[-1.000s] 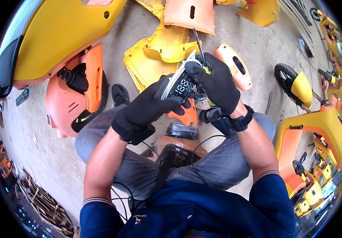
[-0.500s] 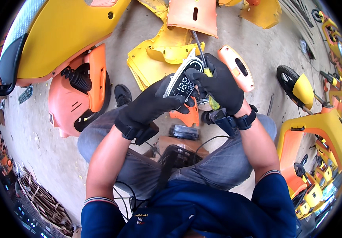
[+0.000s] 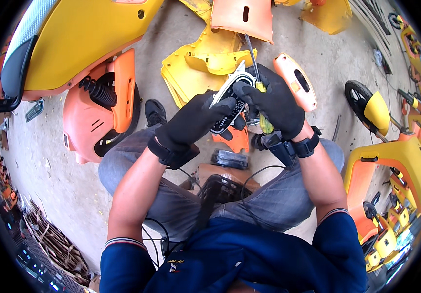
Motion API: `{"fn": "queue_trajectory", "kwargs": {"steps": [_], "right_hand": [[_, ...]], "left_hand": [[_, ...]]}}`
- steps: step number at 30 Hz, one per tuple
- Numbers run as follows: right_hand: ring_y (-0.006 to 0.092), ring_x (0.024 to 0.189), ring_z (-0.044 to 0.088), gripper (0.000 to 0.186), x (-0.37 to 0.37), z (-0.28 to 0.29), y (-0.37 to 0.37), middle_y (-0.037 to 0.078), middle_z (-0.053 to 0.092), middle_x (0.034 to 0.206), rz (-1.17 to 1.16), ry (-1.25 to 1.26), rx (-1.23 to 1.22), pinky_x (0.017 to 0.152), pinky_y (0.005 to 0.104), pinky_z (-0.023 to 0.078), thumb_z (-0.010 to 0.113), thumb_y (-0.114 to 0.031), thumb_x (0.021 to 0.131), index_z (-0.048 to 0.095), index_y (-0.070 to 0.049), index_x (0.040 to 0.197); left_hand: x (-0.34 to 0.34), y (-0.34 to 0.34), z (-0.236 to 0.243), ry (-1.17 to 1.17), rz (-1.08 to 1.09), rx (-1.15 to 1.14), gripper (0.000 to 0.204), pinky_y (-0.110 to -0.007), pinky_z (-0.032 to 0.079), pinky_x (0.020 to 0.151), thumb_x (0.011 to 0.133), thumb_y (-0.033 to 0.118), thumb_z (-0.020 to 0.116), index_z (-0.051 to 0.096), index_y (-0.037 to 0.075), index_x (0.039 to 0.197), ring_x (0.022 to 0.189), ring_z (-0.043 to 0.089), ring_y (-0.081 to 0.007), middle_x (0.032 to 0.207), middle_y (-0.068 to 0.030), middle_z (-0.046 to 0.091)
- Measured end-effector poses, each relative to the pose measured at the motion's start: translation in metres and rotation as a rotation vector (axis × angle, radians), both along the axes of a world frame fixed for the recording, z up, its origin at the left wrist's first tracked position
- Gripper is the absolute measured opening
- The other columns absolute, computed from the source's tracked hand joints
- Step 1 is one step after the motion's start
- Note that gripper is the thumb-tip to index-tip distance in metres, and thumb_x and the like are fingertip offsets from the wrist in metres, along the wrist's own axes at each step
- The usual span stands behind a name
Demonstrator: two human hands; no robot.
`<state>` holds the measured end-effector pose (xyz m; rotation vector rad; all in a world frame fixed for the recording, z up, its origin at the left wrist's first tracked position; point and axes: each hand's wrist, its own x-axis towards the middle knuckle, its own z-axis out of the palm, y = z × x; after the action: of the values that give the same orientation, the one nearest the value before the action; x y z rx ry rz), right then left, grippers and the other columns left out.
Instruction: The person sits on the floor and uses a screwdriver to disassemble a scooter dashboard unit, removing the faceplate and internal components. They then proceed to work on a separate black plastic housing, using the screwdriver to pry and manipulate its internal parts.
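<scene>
A display panel (image 3: 238, 107) with a black face and white rim is held tilted between my hands, in front of my lap. My left hand (image 3: 188, 122), in a black glove, grips its left edge, the thumb lying over the face. On the right side, my gloved right hand (image 3: 280, 102) has its thumb on the panel's upper part. That same hand also keeps a screwdriver (image 3: 264, 117) against the palm, yellow-green handle down and metal shaft pointing away from me. Its other fingers are partly hidden behind the panel.
Yellow body panels (image 3: 196, 58) and an orange-white oval cover (image 3: 294, 80) lie on the concrete floor ahead. A large yellow scooter body (image 3: 86, 44) stands at left beside an orange wheel housing (image 3: 91, 122). A yellow scooter frame (image 3: 406, 156) is at right; a black-topped block (image 3: 229, 158) lies between my legs.
The panel has tilted, so its lit digits show less clearly. My left thumb has moved up onto its face. The screwdriver stays in my right hand.
</scene>
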<state>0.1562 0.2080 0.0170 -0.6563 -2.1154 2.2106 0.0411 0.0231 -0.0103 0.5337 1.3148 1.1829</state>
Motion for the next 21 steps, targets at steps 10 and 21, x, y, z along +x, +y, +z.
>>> {"fn": "queue_trajectory", "kwargs": {"steps": [10, 21], "right_hand": [[0.0024, 0.066, 0.057, 0.026, -0.002, 0.003, 0.008, 0.000, 0.064, 0.083, -0.006, 0.010, -0.093, 0.054, 0.0182, 0.045, 0.070, -0.022, 0.093, 0.064, -0.003, 0.110], [0.0037, 0.059, 0.056, 0.027, -0.001, 0.012, 0.018, -0.001, 0.063, 0.080, -0.039, -0.050, -0.145, 0.051, 0.0190, 0.046, 0.072, -0.029, 0.093, 0.065, -0.005, 0.104]], "left_hand": [[0.002, -0.004, 0.009, 0.031, -0.123, 0.011, 0.066, -0.035, 0.057, 0.092, 0.089, 0.013, 0.068, 0.038, 0.001, 0.147, 0.118, 0.061, -0.0200, 0.130, -0.0117, 0.059], [-0.002, -0.006, 0.013, -0.164, -0.093, 0.205, 0.077, -0.038, 0.053, 0.100, 0.089, 0.008, 0.071, 0.029, 0.003, 0.154, 0.125, 0.057, -0.0217, 0.139, -0.0098, 0.055]]}}
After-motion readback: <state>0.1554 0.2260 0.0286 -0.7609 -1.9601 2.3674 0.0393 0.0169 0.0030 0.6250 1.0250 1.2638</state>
